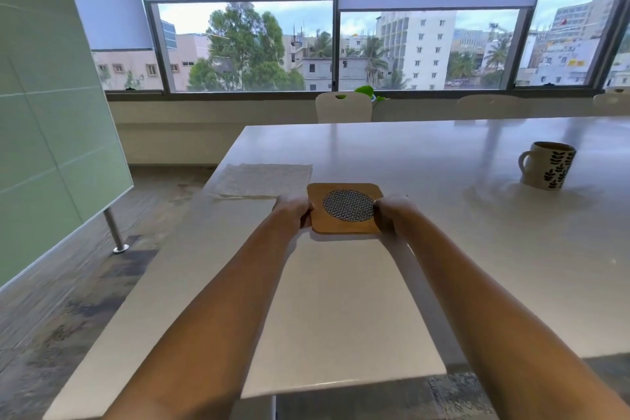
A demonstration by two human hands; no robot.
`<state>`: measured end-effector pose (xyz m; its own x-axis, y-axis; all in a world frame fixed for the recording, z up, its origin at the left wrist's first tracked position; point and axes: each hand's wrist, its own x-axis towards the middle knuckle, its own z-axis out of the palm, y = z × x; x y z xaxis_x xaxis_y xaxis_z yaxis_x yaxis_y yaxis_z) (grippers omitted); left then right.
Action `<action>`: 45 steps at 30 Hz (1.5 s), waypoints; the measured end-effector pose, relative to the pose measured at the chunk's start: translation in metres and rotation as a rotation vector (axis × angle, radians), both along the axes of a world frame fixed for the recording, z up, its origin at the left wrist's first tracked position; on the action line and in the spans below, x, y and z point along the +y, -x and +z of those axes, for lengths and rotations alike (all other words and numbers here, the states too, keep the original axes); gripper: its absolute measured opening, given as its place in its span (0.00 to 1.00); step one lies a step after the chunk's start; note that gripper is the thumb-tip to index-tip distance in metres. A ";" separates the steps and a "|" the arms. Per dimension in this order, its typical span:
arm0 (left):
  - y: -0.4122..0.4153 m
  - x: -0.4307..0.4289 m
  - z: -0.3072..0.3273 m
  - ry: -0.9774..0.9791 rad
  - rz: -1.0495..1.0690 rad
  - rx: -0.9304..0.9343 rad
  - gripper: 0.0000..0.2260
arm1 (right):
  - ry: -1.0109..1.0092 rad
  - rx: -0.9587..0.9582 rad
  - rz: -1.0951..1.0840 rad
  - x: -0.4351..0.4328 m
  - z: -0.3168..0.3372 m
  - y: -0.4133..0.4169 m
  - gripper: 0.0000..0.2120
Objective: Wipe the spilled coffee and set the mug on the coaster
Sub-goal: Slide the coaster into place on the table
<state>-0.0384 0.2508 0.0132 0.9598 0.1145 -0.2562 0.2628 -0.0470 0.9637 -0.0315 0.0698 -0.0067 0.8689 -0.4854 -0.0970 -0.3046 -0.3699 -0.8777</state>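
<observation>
A square wooden coaster (344,193) with a round patterned inset lies on the white table (341,300), ahead of me. My left hand (295,211) grips its left edge and my right hand (392,213) grips its right edge. A white mug (547,164) with a dark leaf pattern stands upright far to the right, handle pointing left. A white paper towel (264,180) lies flat just left of the coaster, near the table's left edge. I cannot make out any spilled coffee on the tabletop.
White chairs (343,106) stand along the table's far side under the windows, with a green plant (368,91) behind one. A green glass panel (51,112) on a metal leg stands to the left, beyond the table edge.
</observation>
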 end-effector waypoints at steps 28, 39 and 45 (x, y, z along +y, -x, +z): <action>0.036 -0.175 0.029 0.016 -0.071 -0.084 0.07 | 0.018 -0.121 -0.079 -0.176 0.030 0.043 0.13; 0.054 -0.266 0.004 -0.104 0.040 -0.070 0.12 | 0.078 -0.067 0.017 -0.261 0.015 0.050 0.07; 0.067 -0.287 -0.001 -0.252 0.080 -0.089 0.04 | 0.216 -0.032 0.070 -0.277 0.002 0.053 0.12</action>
<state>-0.1055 -0.0358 0.0122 0.9626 0.2404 -0.1249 0.1900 -0.2706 0.9437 -0.0843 -0.2072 -0.0043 0.9020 -0.4307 0.0308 -0.2451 -0.5695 -0.7846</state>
